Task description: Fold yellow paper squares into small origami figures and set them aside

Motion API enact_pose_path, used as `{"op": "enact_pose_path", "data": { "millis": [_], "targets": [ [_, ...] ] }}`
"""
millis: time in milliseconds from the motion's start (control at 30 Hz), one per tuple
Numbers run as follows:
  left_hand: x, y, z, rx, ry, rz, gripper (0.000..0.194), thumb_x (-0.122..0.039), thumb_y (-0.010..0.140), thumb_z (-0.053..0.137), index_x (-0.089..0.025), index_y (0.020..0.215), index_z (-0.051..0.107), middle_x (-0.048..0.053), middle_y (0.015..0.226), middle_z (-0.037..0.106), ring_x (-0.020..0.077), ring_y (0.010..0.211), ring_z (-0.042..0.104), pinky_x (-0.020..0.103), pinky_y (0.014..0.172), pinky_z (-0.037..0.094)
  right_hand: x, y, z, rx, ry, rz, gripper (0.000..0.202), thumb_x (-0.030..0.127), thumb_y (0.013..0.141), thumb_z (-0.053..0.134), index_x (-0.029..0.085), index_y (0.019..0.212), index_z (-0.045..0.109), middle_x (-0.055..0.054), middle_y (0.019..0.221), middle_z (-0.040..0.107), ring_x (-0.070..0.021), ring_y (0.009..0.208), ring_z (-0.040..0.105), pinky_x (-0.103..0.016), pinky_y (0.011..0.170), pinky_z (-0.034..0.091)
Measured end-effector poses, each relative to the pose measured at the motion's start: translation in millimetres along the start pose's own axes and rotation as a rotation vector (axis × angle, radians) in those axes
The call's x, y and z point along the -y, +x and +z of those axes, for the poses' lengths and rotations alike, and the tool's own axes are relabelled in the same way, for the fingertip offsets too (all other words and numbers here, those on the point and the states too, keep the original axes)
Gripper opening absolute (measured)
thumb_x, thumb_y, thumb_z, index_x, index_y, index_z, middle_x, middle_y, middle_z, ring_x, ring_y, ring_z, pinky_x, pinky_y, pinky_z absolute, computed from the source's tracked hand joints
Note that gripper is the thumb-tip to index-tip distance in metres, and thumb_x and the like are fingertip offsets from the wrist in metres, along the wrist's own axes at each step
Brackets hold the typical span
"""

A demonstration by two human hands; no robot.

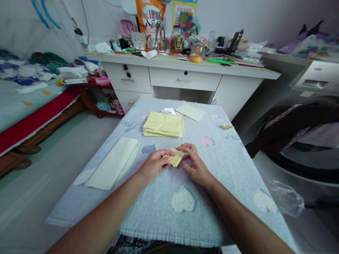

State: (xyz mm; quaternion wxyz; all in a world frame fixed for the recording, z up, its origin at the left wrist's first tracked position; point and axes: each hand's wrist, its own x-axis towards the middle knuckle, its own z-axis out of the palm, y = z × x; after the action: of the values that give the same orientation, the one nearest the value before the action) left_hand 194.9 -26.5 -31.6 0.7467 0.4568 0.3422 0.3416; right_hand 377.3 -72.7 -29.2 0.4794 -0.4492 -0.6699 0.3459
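Note:
A small folded square of yellow paper (176,157) is pinched between the thumb and fingers of my left hand (156,164), above the middle of the cloth-covered table. Close against its right edge is my right hand (197,165), with thumb and fingers curved and apart; whether a fingertip touches the paper I cannot tell. Beyond both hands lies a stack of creased yellow paper sheets (163,123). A folded pale-green sheaf of paper (115,164) rests left of my left hand. Toward the far right sits a small folded yellow paper piece (227,127) with a pointed end.
A pale card (190,112) and a crumpled white tissue (168,111) lie behind the stack. The blue patterned cloth (148,208) covers the table. Farther back stands a cluttered white desk (169,65); a bed (31,102) is at left, a washing machine (315,79) at right.

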Motion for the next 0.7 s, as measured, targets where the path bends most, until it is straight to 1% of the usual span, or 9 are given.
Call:
{"op": "enact_pose_path", "data": {
  "millis": [100, 200, 267, 333, 400, 433, 500, 600, 700],
  "targets": [
    [1, -1, 0.1, 0.064, -0.011, -0.013, 0.033, -0.033, 0.075, 0.069, -0.012, 0.100, 0.066, 0.004, 0.083, 0.061, 0.0075, 0.061, 0.047, 0.022, 0.056, 0.035, 3, 1, 1, -0.012, -0.133, -0.082, 0.023, 0.015, 0.081, 0.061, 0.027, 0.101, 0.065, -0.006, 0.111, 0.050, -0.0211, 0.109, 0.048, -0.040, 0.094, 0.040],
    [1, -3, 1.0, 0.076, 0.104, 0.011, 0.036, -0.041, 0.083, 0.061, -0.015, 0.108, 0.063, 0.006, 0.088, 0.062, 0.0126, 0.070, 0.055, 0.023, 0.058, 0.040, 2, 1, 0, -0.035, -0.152, -0.079, 0.014, 0.016, 0.085, 0.060, 0.025, 0.092, 0.067, -0.004, 0.095, 0.057, -0.0189, 0.095, 0.053, -0.037, 0.087, 0.042],
    [0, -5, 0.9, 0.047, 0.262, 0.101, 0.037, -0.044, 0.086, 0.055, -0.017, 0.110, 0.062, 0.010, 0.107, 0.060, 0.0187, 0.089, 0.059, 0.026, 0.065, 0.045, 1, 2, -1, -0.056, -0.125, -0.069, 0.010, 0.018, 0.086, 0.059, 0.023, 0.091, 0.067, -0.004, 0.089, 0.059, -0.0182, 0.090, 0.055, -0.035, 0.083, 0.043],
    [-1, -7, 0.6, 0.001, 0.466, 0.250, 0.033, -0.042, 0.086, 0.056, -0.019, 0.109, 0.064, 0.011, 0.124, 0.052, 0.0231, 0.109, 0.053, 0.030, 0.080, 0.046, 1, 3, -2, -0.063, -0.087, -0.048, 0.008, 0.021, 0.087, 0.059, 0.021, 0.088, 0.066, -0.003, 0.085, 0.059, -0.0171, 0.085, 0.056, -0.033, 0.079, 0.043],
    [-2, -8, 0.9, -0.041, 0.663, 0.399, 0.026, -0.035, 0.084, 0.061, -0.020, 0.104, 0.067, 0.009, 0.125, 0.050, 0.0236, 0.118, 0.047, 0.033, 0.095, 0.040, 2, 3, -1, -0.043, -0.043, -0.004, 0.009, 0.024, 0.088, 0.058, 0.020, 0.085, 0.065, -0.002, 0.081, 0.058, -0.0155, 0.078, 0.055, -0.030, 0.074, 0.043],
    [-4, -9, 1.4, -0.051, 0.739, 0.455, 0.022, -0.031, 0.083, 0.062, -0.020, 0.101, 0.068, 0.008, 0.119, 0.053, 0.0228, 0.117, 0.047, 0.034, 0.099, 0.037, 2, 3, 0, -0.026, -0.022, 0.027, 0.010, 0.026, 0.088, 0.058, 0.020, 0.084, 0.065, -0.002, 0.079, 0.058, -0.0148, 0.075, 0.055, -0.029, 0.071, 0.043],
    [-6, -10, 3.3, -0.051, 0.801, 0.507, 0.015, -0.027, 0.084, 0.060, -0.019, 0.094, 0.067, 0.005, 0.102, 0.058, 0.0191, 0.103, 0.054, 0.031, 0.093, 0.040, 2, 2, 3, 0.008, 0.025, 0.093, 0.011, 0.028, 0.088, 0.058, 0.019, 0.083, 0.063, -0.001, 0.076, 0.057, -0.0133, 0.070, 0.053, -0.027, 0.067, 0.042],
    [-8, -10, 6.1, -0.056, 0.765, 0.463, 0.012, -0.026, 0.086, 0.058, -0.016, 0.085, 0.065, 0.002, 0.082, 0.059, 0.0144, 0.080, 0.056, 0.025, 0.075, 0.043, 1, 0, 7, 0.001, 0.117, 0.142, 0.009, 0.027, 0.085, 0.061, 0.020, 0.085, 0.056, 0.002, 0.073, 0.054, -0.0117, 0.066, 0.049, -0.025, 0.062, 0.040],
    [-7, -10, 7.1, -0.068, 0.638, 0.374, 0.015, -0.029, 0.086, 0.057, -0.015, 0.085, 0.064, 0.000, 0.075, 0.059, 0.0126, 0.071, 0.054, 0.023, 0.067, 0.042, 3, -2, 9, -0.046, 0.121, 0.088, 0.015, 0.023, 0.083, 0.061, 0.021, 0.093, 0.050, 0.001, 0.082, 0.053, -0.0124, 0.072, 0.050, -0.025, 0.065, 0.042]
  ]
}}
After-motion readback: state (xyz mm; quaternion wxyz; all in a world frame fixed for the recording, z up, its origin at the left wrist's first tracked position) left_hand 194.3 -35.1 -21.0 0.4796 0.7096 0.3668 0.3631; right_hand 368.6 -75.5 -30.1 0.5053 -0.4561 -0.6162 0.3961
